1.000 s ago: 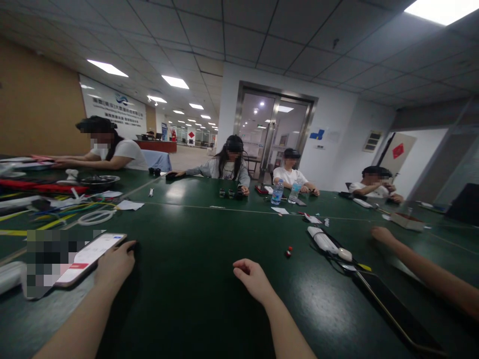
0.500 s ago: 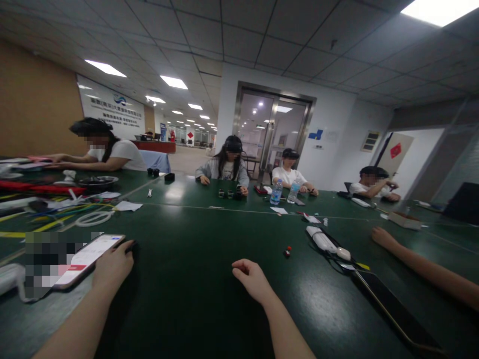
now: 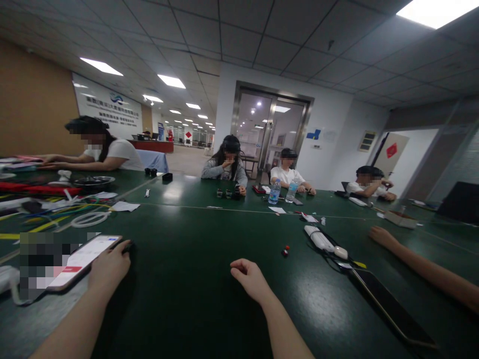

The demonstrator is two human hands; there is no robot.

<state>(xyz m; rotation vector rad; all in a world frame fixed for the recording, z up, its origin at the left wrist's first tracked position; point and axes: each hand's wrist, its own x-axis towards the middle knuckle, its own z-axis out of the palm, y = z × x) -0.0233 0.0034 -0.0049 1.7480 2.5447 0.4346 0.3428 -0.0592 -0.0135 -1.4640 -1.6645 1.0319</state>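
Note:
My left hand (image 3: 111, 267) lies at the right edge of a phone (image 3: 84, 259) with a lit screen, part of which is pixelated. Its fingers are a little apart and stretch past the phone onto the dark green table (image 3: 179, 259); I see no grip on the phone. Near the middle of the table rests my right hand (image 3: 250, 279), loosely curled, with fingers together and nothing visible in them. To its right is a small red and dark object (image 3: 286, 251). Beyond that lie a white power strip (image 3: 319, 238) with a plug and a dark-screened phone (image 3: 391, 304).
Another person's forearm (image 3: 415, 262) rests on the table at right. Several people sit around the far side. Two water bottles (image 3: 274, 192) stand there beside papers and a box (image 3: 400, 219). Cables (image 3: 90, 218) and a red strip crowd the left side.
The person opposite has raised one hand to the face. The whole view has shifted slightly; my own hands keep their places on the table.

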